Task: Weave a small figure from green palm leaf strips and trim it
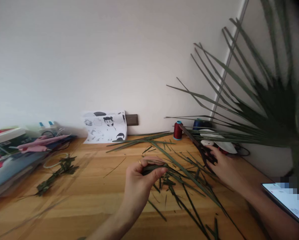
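Note:
Near the middle of the wooden table [94,196], my left hand [144,175] is closed around a bundle of green leaf strips [152,169], with thumb and fingers pinched over it. Long strips trail from that hand to the right. My right hand [221,163] grips the handles of dark scissors [198,143], whose blades point up and left toward a dark red thread spool [178,130]. Loose cut leaf strips [187,196] lie scattered on the table between and below both hands.
A large fan palm leaf [272,106] stands at right, its fronds reaching over the blue spool [197,124]. A phone [287,200] lies at lower right. At left are a woven leaf piece [55,175], a pink glue gun [40,143] and a white-lidded box [8,136]. Printed paper [105,128] leans on the wall.

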Available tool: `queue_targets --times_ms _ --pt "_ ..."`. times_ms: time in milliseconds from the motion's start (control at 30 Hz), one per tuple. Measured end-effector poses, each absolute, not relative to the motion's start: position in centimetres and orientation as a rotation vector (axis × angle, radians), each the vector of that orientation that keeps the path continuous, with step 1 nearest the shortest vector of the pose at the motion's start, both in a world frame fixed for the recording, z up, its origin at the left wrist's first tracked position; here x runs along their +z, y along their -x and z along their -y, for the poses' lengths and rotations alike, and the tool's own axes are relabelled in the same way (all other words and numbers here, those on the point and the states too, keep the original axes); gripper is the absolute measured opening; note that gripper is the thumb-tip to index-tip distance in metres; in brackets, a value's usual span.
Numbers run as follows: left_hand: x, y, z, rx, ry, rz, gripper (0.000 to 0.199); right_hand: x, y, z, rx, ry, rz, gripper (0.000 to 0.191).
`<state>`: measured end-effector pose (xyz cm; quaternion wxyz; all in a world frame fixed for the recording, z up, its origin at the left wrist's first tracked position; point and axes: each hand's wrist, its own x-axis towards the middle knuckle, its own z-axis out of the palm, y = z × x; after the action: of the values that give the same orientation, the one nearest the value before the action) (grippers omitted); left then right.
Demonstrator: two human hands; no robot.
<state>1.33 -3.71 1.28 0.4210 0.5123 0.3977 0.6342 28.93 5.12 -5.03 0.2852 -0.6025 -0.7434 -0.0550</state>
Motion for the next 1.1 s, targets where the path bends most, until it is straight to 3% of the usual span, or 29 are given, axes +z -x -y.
queue_targets --times_ms 133,200,567,1100 --pt "0.9 -1.2 3.0 1.528 -1.061 -0.963 0.012 -2.9 -26.3 -1.8 0.109 1.396 2.036 0.045" --pt "0.8 -1.2 2.7 1.488 -0.976 -0.894 0.012 -1.9 -25.0 0.1 0.356 1.286 2.073 0.058" --pt "0.6 -1.2 3.1 1.12 -0.841 -0.569 0.011 0.0 -24.1 2.2 0.115 1.295 2.2 0.058" --pt "-0.4 -1.3 3.0 1.036 -0.824 -0.462 0.016 0.1 -22.9 3.0 0.506 1.391 2.097 0.06"
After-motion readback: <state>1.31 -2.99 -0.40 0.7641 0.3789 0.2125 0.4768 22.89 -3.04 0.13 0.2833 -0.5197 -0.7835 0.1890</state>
